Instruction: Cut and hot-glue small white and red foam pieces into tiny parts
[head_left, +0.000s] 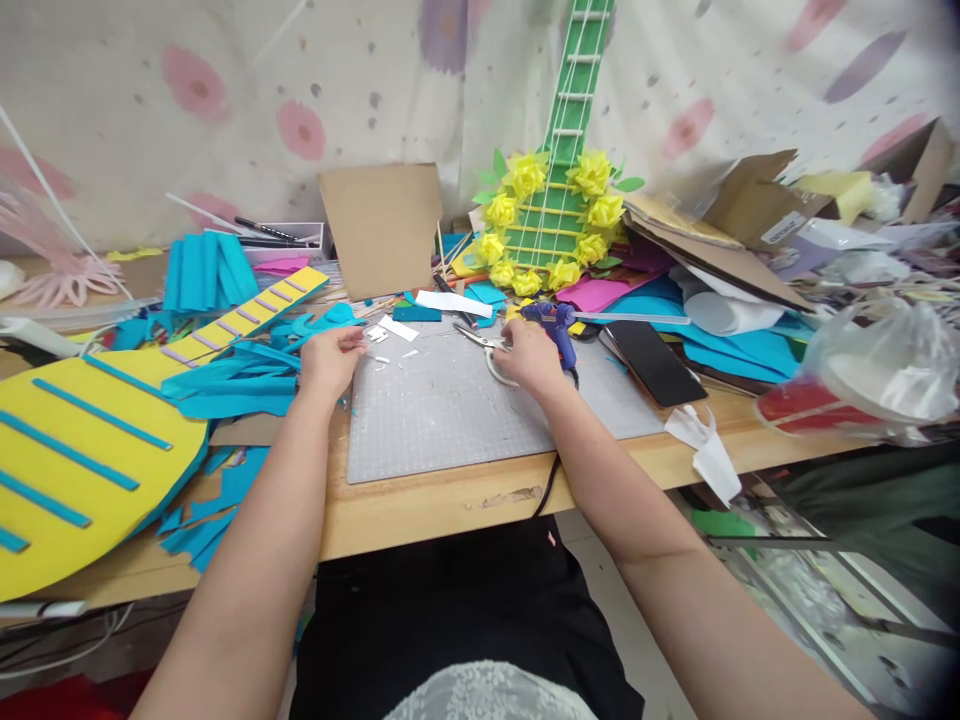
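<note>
Where head view shows one mat [442, 420], one scissors [478, 339], one glue gun [553, 322], one phone [655, 362], two guitars [135, 406], both forearms [262, 520] reach forward. Right hand [532, 360]: palm down, fingers bent at the scissors' handles over the mat, can't tell if gripping; left hand [328, 364]: at mat's left edge, fingertips bunched, can't tell if holding anything.

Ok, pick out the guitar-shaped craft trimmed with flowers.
The green guitar-shaped craft at the back, edged with ruffled yellow flowers; the yellow guitar-shaped craft at left has blue strips instead.
</note>
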